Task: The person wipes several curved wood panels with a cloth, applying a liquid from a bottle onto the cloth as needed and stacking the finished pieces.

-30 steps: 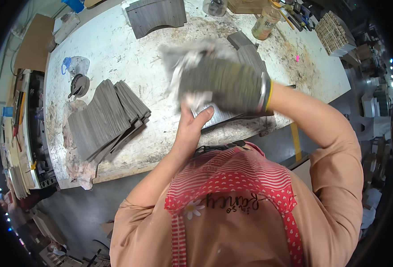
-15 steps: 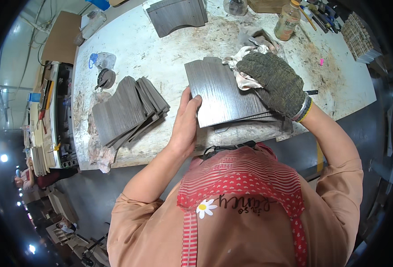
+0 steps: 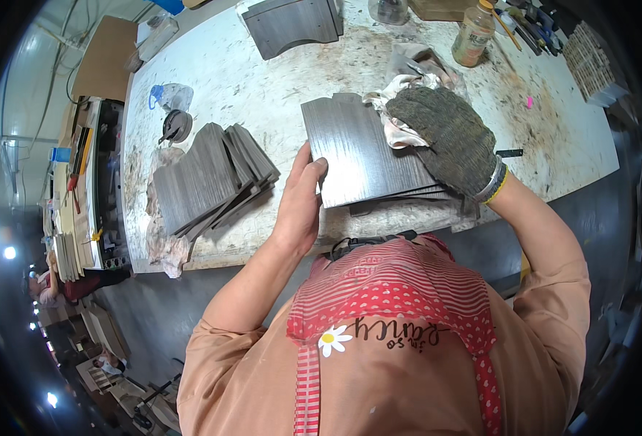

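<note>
A dark grey wood-grain board (image 3: 361,156) lies in front of me on top of other similar boards, its surface shiny. My left hand (image 3: 301,200) is bare and grips the board's left edge, thumb on top and fingers partly hidden at the side. On the board's far right part rests my right hand (image 3: 448,138), in a dark knitted glove. Its fingers are closed on a crumpled white cloth (image 3: 401,131) pressed against the board's edge area. To the left, a fanned stack of grey boards (image 3: 201,182) with curved edges lies on the worktable (image 3: 263,94).
More grey curved boards (image 3: 292,29) lie at the far side. A bottle with an orange cap (image 3: 474,35), tools (image 3: 528,33) and a woven box (image 3: 594,62) stand at far right. A black round lid-like thing (image 3: 175,127) sits beside a clear plastic piece (image 3: 172,96) at left.
The whole view has shifted slightly. Both hands, the cloth and the board keep nearly the same places relative to one another.
</note>
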